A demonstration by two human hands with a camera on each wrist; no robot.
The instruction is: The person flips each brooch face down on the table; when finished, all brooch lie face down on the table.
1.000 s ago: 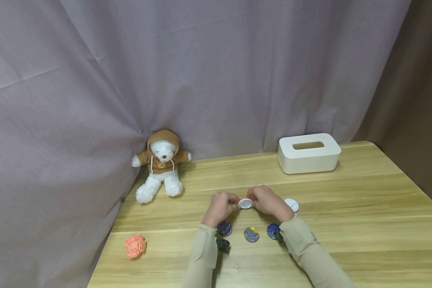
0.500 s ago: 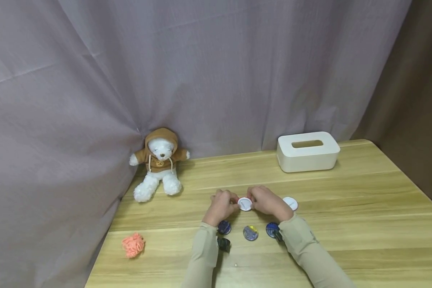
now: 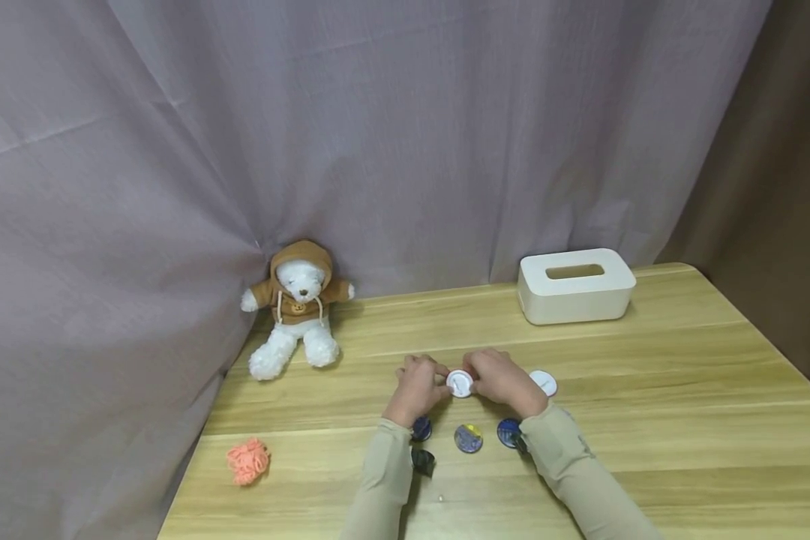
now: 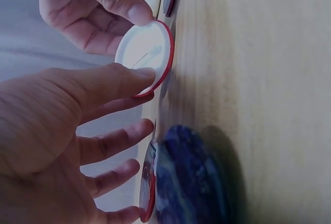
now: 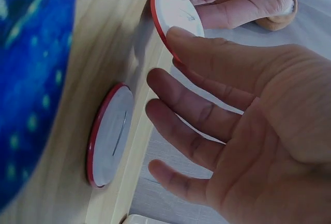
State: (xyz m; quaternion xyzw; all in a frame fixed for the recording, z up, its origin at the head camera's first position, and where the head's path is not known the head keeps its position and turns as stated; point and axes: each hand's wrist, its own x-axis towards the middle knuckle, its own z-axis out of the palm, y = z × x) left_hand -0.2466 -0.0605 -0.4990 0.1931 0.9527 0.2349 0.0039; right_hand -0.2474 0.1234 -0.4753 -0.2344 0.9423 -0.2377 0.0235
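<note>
Between both hands is a round pin badge (image 3: 460, 383), its white back with the pin facing the head camera and its rim red. My left hand (image 3: 418, 386) pinches its left edge between thumb and forefinger, the other fingers spread in the left wrist view. From the other side, my right hand (image 3: 502, 379) pinches the right edge the same way. A second red-rimmed badge (image 5: 111, 136) lies white back up beside the right hand. Nearer the body lie a dark blue badge (image 3: 421, 428), a purple and yellow badge (image 3: 469, 439) and a blue badge (image 3: 508, 432).
A white tissue box (image 3: 576, 289) stands at the back right of the wooden table (image 3: 682, 420). At the back left sits a white teddy bear (image 3: 300, 307) in a brown hoodie. A coral yarn bundle (image 3: 248, 461) lies front left. Grey curtain (image 3: 391, 150) hangs behind.
The held badge has tilted so its white back faces the head camera more fully. Both hands keep their pinch in almost the same place.
</note>
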